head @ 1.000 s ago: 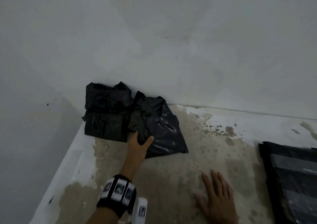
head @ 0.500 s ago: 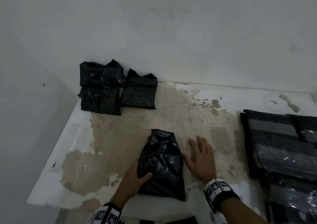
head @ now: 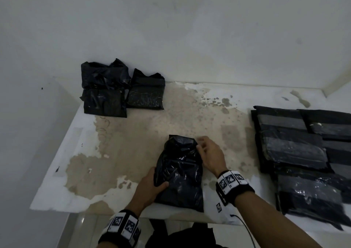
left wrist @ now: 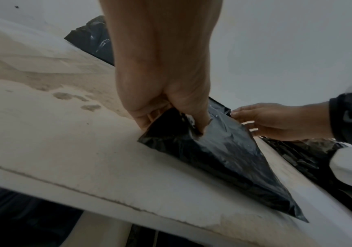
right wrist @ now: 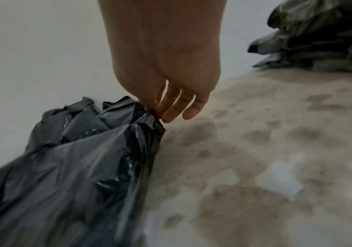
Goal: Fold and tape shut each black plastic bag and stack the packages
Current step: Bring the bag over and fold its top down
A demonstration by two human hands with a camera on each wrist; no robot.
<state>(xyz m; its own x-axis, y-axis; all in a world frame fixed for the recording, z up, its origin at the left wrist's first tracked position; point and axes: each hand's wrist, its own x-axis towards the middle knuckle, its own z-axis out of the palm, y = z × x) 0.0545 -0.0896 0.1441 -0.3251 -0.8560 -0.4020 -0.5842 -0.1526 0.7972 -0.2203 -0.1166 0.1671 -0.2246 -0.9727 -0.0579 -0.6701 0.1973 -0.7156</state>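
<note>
Since half a second ago my right hand has left the bare table, where it lay flat, and gone to the far right corner of the crumpled black plastic bag. That bag sits at the near edge of the table, in about the same spot as then. A second ago it was still back by the wall next to the two untaped black bags, so the fetch is done.

Right grip: thumb and forefinger pinch the bunched bag mouth, other fingers loose and straight beside it. Left hand grasps the bag's near left edge as before, thumb on top, fingers tucked under; the left wrist view shows that edge lifted slightly off the table.

Relative to the bag: the untaped pair is far off to the left against the wall, and the overlapping taped black packages lie to the right, well apart.

I judge the fold is just starting; the mouth is open and crumpled, no tape on it. I see no tape roll in any view, so I can't tell where it comes from. Next I'd flatten the mouth and fold it toward the body. The film is slick and thin, so the pinch could slip.
</note>
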